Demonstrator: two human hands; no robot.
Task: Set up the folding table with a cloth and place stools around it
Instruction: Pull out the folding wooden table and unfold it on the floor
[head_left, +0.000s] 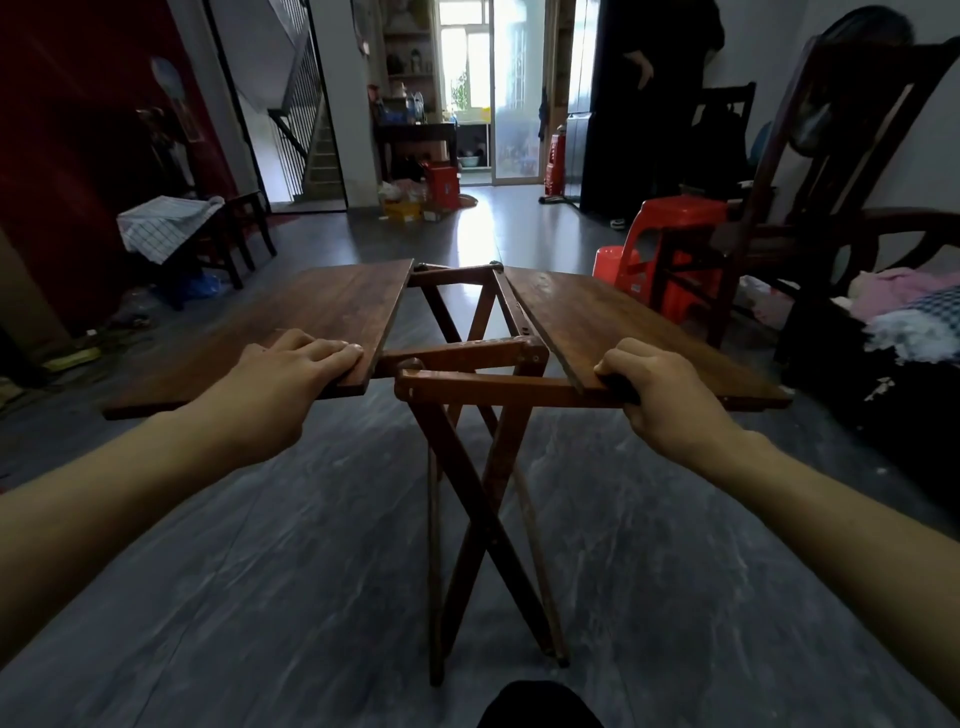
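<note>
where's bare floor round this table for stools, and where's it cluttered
Bare floor lies on the near side of the folding table, and on its far side up to the boxes by the door. Right is crowded: red stools, a wooden chair, heaped clothes. Left, a blue bag lies by the dark chair holding the checked cloth.

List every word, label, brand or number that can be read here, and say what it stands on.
No text can be read.
On the red stool: pale marks on a leg, too blurred to read.
On the red box by the doorway: any print is too small.
On the folding table: no lettering shows.
</note>
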